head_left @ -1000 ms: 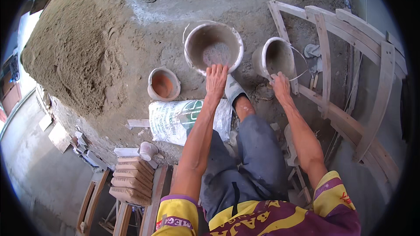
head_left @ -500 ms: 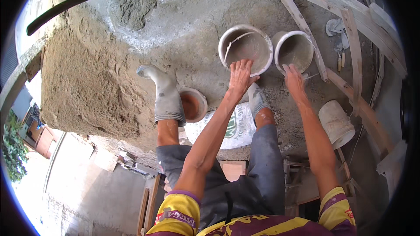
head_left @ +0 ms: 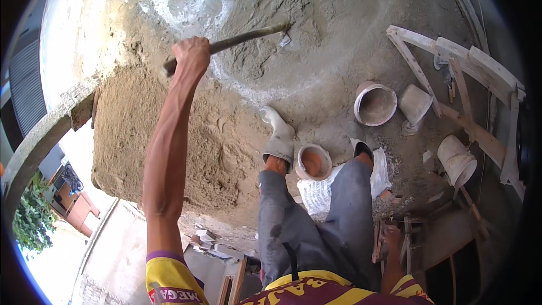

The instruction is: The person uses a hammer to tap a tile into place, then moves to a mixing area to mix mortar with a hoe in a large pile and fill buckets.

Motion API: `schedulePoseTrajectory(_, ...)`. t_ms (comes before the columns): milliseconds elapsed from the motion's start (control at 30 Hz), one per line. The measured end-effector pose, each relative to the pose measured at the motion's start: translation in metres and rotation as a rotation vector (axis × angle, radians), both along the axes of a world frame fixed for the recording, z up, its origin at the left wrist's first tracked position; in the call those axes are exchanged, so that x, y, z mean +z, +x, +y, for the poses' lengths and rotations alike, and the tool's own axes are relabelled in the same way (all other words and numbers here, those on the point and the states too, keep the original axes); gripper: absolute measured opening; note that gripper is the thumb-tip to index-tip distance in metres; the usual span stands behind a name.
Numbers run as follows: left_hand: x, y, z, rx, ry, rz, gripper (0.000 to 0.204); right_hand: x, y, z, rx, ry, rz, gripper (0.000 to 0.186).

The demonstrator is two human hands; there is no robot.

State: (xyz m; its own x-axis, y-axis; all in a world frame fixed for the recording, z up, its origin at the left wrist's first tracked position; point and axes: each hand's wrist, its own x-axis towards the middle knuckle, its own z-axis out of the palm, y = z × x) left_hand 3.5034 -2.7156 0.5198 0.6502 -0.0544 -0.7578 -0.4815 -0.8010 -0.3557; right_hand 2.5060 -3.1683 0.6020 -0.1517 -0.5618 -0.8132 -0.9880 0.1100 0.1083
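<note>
My left hand point(head_left: 192, 55), at the upper left, is closed around the dark handle point(head_left: 243, 38) of a long tool whose pale head rests in wet grey mortar point(head_left: 305, 5). My right hand point(head_left: 392, 237) hangs low beside my right leg; its fingers are small and shadowed. Beyond my feet are two pale buckets: one round with its mouth showing point(head_left: 375, 107), the other tilted point(head_left: 414, 103) beside it. A small pot point(head_left: 313, 164) with orange residue stands between my grey boots, on or against a white printed sack point(head_left: 316, 197).
A heap of sand point(head_left: 130, 135) fills the left side beside a curved concrete edge point(head_left: 45, 130), with a plant point(head_left: 34, 214) beyond. Curved wooden frames point(head_left: 485, 73) line the right, where another bucket point(head_left: 456, 161) lies on its side and a trowel point(head_left: 451, 91) lies on the ground.
My left hand has left the bucket and taken hold of the tool handle, up and to the left. My right hand has let go of its bucket and dropped low beside my leg.
</note>
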Motion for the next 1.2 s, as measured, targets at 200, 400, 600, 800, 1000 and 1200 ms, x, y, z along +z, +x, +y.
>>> schedulePoseTrajectory(200,-0.004,-0.107,0.011,0.756,-0.475,0.428,0.044,-0.078,0.244,0.027,0.145,-0.017,-0.332,0.037)
schedulePoseTrajectory(400,-0.019,-0.150,-0.005,0.732,-0.492,0.291,0.052,-0.208,0.643,0.056,0.297,0.047,-0.705,0.048)
schedulePoseTrajectory(600,-0.026,-0.145,-0.016,0.776,-0.453,0.411,0.046,-0.334,0.737,0.102,0.329,-0.155,-0.708,0.056)
schedulePoseTrajectory(800,-0.031,-0.106,0.015,0.834,-0.316,0.453,0.042,-0.377,0.558,-0.107,0.336,-1.112,-0.358,0.073)
schedulePoseTrajectory(1000,-0.041,-0.098,0.008,0.872,-0.249,0.374,0.038,-0.385,0.319,-0.299,0.338,-0.683,0.234,0.078)
schedulePoseTrajectory(1200,-0.041,-0.129,-0.057,0.798,-0.160,0.332,0.039,-0.446,0.262,-0.329,0.198,-0.671,-0.290,0.075)
